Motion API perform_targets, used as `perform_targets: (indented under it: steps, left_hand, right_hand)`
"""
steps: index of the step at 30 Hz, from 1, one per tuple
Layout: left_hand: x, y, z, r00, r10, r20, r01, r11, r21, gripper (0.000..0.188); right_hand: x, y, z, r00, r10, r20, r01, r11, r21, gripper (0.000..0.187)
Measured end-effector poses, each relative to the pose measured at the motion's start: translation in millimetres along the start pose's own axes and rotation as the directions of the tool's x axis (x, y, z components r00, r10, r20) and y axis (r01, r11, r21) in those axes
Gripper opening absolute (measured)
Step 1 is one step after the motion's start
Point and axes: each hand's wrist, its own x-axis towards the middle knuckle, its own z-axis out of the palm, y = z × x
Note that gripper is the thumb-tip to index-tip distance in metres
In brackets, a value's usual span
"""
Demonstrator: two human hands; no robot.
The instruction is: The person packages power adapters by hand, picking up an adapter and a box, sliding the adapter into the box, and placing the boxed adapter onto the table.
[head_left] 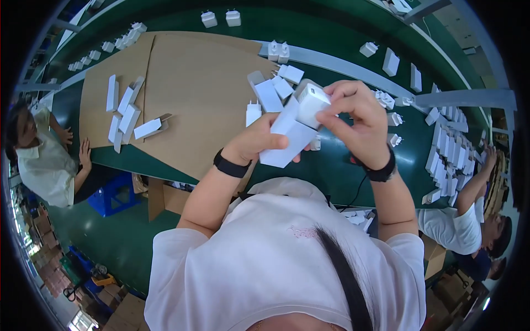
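Note:
My left hand (258,139) grips a small white carton (288,138), tilted, its flapped end up and away from me. In my right hand (358,118), pinched between thumb and fingers, is a white charger (312,106). The charger sits at the carton's mouth; how far inside it reaches cannot be made out. Just beyond my hands lie another white carton (268,96) with a raised flap and a few white plug chargers (291,73). One more charger (253,113) stands beside my left hand, prongs up.
Brown cardboard (199,88) covers the left of the green table, with several white cartons (130,118) on it. More cartons (450,154) are heaped at right. Chargers (233,18) stand on the green strip beyond a metal rail (331,63). People (47,151) flank both sides.

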Motion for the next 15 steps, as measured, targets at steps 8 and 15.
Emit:
perform_targets:
  steps: [8, 15]
  left_hand:
    - [0.7, 8.3, 6.7, 0.994, -0.032, -0.108, 0.029, 0.999, -0.030, 0.075]
    - [7.0, 19.9, -1.5, 0.997, 0.043, -0.063, -0.037, 0.995, 0.089, 0.075]
  right_hand:
    - [-2.8, 9.5, -4.2, 0.987, -0.085, 0.139, 0.087, 0.996, -0.013, 0.011]
    - [-8.3, 6.9, -3.8, 0.965, 0.160, 0.208, -0.150, 0.987, -0.063, 0.032]
